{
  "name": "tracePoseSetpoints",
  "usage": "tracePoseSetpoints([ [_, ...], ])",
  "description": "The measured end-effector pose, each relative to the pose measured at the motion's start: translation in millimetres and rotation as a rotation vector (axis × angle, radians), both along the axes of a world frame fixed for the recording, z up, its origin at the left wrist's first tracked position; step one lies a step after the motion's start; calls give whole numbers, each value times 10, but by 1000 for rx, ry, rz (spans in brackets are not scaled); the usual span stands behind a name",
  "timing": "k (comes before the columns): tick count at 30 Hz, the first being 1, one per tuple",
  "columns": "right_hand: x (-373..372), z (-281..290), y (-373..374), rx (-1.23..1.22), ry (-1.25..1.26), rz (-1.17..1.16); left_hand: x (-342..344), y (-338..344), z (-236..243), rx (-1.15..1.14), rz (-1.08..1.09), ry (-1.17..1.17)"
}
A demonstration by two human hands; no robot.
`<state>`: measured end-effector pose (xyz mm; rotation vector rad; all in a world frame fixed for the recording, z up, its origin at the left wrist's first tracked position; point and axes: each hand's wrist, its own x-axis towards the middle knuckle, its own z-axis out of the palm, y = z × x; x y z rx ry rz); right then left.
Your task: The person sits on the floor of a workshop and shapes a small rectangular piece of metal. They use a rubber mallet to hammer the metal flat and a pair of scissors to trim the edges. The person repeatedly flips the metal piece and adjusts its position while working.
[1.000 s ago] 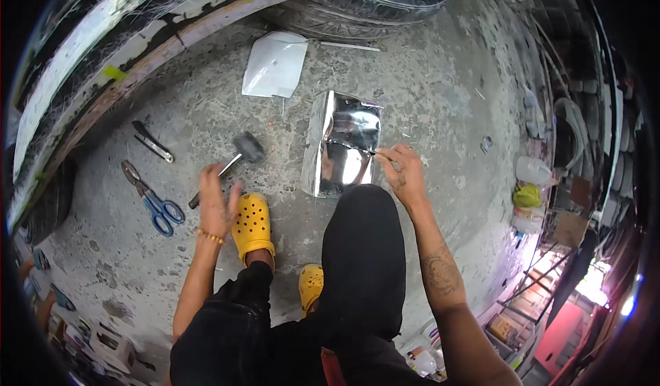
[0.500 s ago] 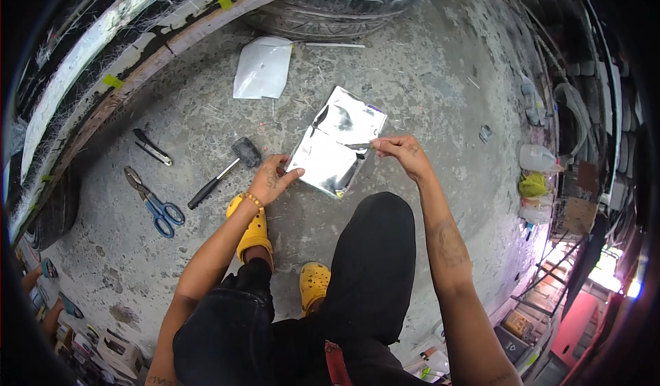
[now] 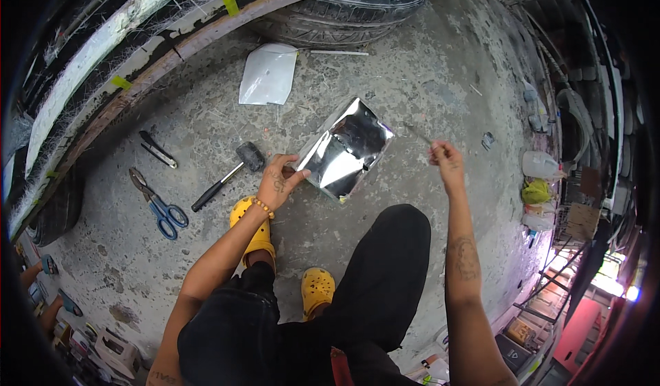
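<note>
A shiny, mirror-like rectangular metal sheet (image 3: 368,135) is in front of me, with its left edge in the fingers of my left hand (image 3: 280,180). The thumb lies over the edge and the other fingers reach round behind it. To the right of the sheet, apart from it, my right hand (image 3: 448,164) pinches a thin, dark, narrow strip (image 3: 418,135) that points up and left. Its exact kind is too small to make out. A black-headed mallet (image 3: 250,157) lies just left of my left hand.
Blue-handled snips (image 3: 165,217) and a utility knife (image 3: 159,149) lie at the left. Beyond the sheet are a whitish cut sheet (image 3: 268,74), a thin pale strip (image 3: 339,52) and tires (image 3: 344,15). A long curved panel (image 3: 172,39) crosses the upper left. Jugs (image 3: 540,164) line the right.
My right hand has moved right, lifting the thin strip away from the sheet. The sheet has tilted and its reflections have darkened. My left hand keeps hold of its edge.
</note>
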<state>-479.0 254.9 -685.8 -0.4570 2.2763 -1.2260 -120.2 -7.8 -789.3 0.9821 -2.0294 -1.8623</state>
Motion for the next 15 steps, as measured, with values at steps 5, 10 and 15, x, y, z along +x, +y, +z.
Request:
tracePoseSetpoints([
  [5, 584, -716, 510, 74, -495, -142, -36, -385, 168, -135, 224, 94],
  [10, 1019, -953, 1034, 154, -635, -10, 69, -479, 308, -234, 147, 67],
  [15, 796, -716, 605, 511, -373, 279, 329, -267, 83, 62, -100, -129],
])
